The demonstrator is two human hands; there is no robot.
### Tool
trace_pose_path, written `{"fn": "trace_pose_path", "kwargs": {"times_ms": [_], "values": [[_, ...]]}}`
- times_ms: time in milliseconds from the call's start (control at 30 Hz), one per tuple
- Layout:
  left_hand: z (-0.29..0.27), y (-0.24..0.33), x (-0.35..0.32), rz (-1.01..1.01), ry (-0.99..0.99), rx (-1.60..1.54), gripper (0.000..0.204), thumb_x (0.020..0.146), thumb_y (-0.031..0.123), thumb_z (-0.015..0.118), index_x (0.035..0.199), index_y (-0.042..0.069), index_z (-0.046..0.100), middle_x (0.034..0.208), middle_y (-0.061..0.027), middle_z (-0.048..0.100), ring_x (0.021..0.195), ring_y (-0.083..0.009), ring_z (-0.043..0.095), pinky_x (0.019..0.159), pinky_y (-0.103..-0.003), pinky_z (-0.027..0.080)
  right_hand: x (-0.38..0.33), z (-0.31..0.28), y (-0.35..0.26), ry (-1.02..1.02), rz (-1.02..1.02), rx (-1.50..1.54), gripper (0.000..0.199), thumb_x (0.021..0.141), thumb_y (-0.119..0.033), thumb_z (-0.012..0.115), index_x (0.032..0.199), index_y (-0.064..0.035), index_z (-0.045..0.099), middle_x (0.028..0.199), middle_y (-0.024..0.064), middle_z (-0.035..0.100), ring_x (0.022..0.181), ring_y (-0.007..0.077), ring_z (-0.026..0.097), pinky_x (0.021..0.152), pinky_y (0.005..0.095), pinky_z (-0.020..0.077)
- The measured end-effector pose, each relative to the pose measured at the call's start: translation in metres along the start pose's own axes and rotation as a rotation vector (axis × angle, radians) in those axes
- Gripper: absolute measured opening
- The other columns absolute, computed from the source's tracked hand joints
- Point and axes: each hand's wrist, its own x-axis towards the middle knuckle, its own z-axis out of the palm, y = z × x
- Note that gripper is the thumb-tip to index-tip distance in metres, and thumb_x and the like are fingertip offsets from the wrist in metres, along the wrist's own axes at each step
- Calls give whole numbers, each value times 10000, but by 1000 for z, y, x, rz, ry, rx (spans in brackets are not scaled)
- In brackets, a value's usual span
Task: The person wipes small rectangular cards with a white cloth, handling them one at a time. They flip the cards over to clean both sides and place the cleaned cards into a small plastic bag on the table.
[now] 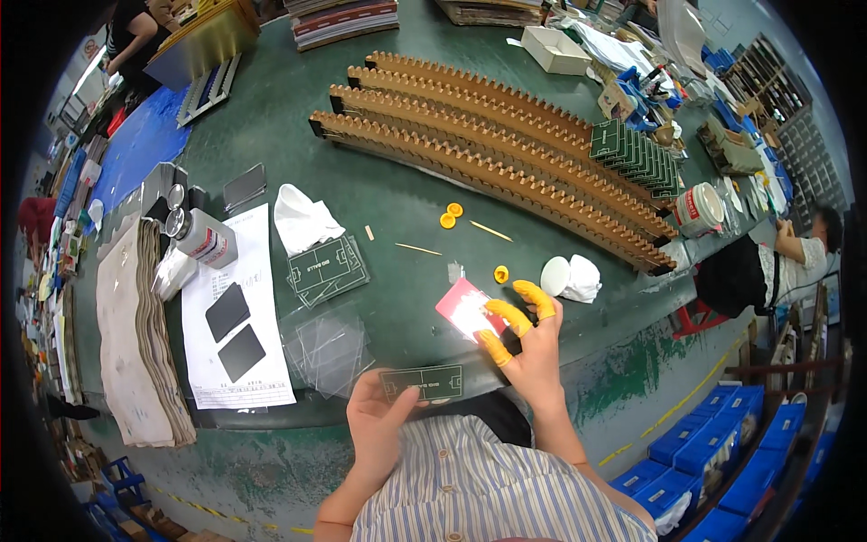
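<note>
My left hand [375, 420] is closed on a small dark green plate [442, 381] with white pitch-like lines, its thumb pressed over the face. Yellow finger cots cover the thumb and two fingers of my right hand [533, 348]. Those fingers are spread, with tips over the right edge of a shiny pink square [461, 305] on the table; whether they touch it I cannot tell. A stack of similar green plates [325, 269] lies to the left, beside clear plastic sheets [330, 348]. Rolled yellow finger cots [448, 220] and wooden toothpicks [492, 231] lie farther off.
Long notched wooden racks [488, 126] cross the far table, with green plates [637, 154] standing at the right end. A white tub [698, 210], a white cloth [582, 278], a metal bottle [203, 237], dark plates [228, 312] on paper and a cloth pile [140, 334] surround the workspace.
</note>
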Motion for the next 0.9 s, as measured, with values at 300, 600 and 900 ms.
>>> {"fn": "trace_pose_path", "kwargs": {"times_ms": [300,600,900], "values": [[0,1,-2,1,25,13,264,816,-84,596,1052,-10,504,959,-97,630,831,-160,620,730,-290,531,-13,4,16,104,235,817,443,772,-137,706,1182,-54,560,1227,72,473,995,182,469,868,336,401],[-5,-3,-4,-5,7,7,262,810,-79,605,1043,-9,508,947,-93,635,817,-149,624,722,-283,528,-2,-1,19,142,220,792,326,817,-149,659,1118,-40,596,1223,79,488,1034,191,466,847,336,400],[-5,-2,-3,-28,-17,13,271,811,-76,611,1054,1,519,965,-79,629,834,-145,620,719,-282,529,16,2,-4,9,-55,-20,304,750,-228,712,1012,-82,668,1208,130,497,1089,347,414,945,433,357]]}}
